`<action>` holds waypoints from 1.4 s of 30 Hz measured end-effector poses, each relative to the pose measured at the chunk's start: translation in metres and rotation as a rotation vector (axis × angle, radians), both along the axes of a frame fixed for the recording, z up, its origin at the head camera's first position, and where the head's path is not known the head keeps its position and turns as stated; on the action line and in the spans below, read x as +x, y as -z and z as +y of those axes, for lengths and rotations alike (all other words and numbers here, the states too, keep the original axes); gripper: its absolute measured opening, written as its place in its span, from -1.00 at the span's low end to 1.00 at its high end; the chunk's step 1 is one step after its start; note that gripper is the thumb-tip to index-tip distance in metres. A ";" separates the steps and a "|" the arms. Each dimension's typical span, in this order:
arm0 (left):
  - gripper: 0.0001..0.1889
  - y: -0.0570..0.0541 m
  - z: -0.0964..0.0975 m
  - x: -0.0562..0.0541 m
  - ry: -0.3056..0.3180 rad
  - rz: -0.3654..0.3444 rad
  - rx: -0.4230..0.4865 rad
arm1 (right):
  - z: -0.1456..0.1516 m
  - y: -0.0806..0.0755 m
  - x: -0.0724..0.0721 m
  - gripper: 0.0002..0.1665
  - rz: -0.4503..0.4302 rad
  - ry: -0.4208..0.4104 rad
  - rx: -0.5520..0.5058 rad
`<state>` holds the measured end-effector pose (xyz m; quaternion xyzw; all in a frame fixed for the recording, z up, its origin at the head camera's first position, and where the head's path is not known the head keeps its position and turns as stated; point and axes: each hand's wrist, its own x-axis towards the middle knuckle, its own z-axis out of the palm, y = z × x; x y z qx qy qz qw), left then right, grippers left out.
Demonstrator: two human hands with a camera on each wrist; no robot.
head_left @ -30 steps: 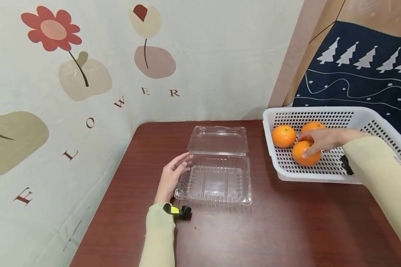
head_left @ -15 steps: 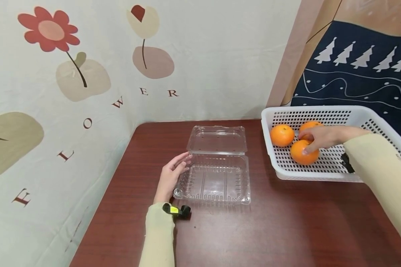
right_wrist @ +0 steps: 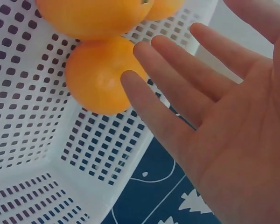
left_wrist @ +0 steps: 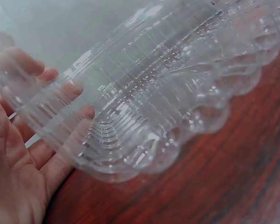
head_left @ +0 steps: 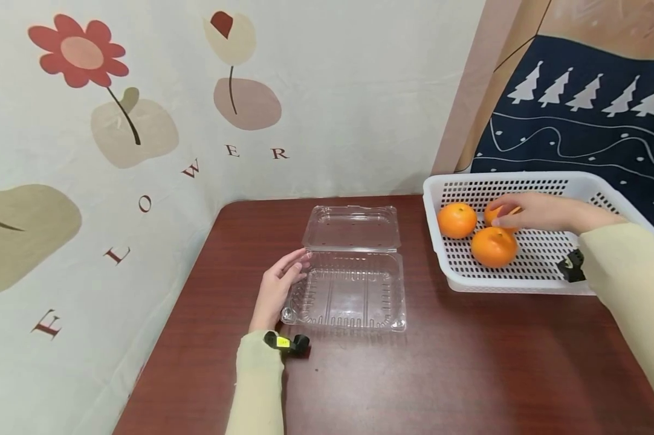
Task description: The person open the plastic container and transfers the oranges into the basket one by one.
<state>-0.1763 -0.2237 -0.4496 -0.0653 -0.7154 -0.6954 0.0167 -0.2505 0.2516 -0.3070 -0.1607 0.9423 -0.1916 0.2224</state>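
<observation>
A clear plastic clamshell box (head_left: 349,296) stands unlatched on the table, its lid (head_left: 352,231) folded back. My left hand (head_left: 278,284) rests along the box's left side; through the plastic in the left wrist view, its fingers (left_wrist: 67,140) look fairly straight against the wall. My right hand (head_left: 547,211) hovers over the white basket (head_left: 523,287), fingers spread and holding nothing. Beneath it lies the rear orange (right_wrist: 100,79), partly covered by the hand in the head view. A front orange (head_left: 494,249) and a left orange (head_left: 457,220) lie close by.
The brown table (head_left: 441,374) meets a wall covering (head_left: 349,121) printed with flowers at the back and left. Navy cloth (head_left: 572,139) with white trees hangs behind the basket. Each wrist carries a small black device, such as the left camera (head_left: 287,343).
My right hand has let go of the front orange and lifted up and back toward the rear one. The left hand keeps its place at the box. The view has shifted slightly.
</observation>
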 end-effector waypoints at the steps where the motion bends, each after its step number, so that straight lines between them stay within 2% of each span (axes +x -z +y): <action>1: -0.65 0.001 0.000 0.000 -0.002 0.002 -0.002 | 0.000 -0.001 0.001 -0.33 0.013 0.002 -0.001; 9: -0.64 0.003 0.000 0.000 -0.007 0.001 -0.012 | -0.001 -0.004 0.006 -0.30 0.024 0.025 -0.007; 21: -0.65 0.001 0.000 0.000 -0.029 0.011 -0.025 | -0.019 -0.020 0.021 -0.33 0.107 0.032 -0.047; 28: -0.65 -0.019 0.006 0.007 -0.021 0.008 -0.015 | -0.030 -0.026 0.028 -0.38 0.175 0.018 -0.033; 31: -0.65 -0.017 0.005 0.006 -0.023 0.017 -0.034 | -0.036 -0.027 0.033 -0.40 0.207 0.009 -0.052; 38: -0.66 0.001 0.001 -0.001 -0.020 0.009 -0.032 | -0.050 -0.026 0.047 -0.41 0.246 0.018 -0.143; 42: -0.65 0.002 0.001 -0.001 -0.014 0.022 -0.037 | -0.058 -0.023 0.054 -0.48 0.271 0.010 -0.208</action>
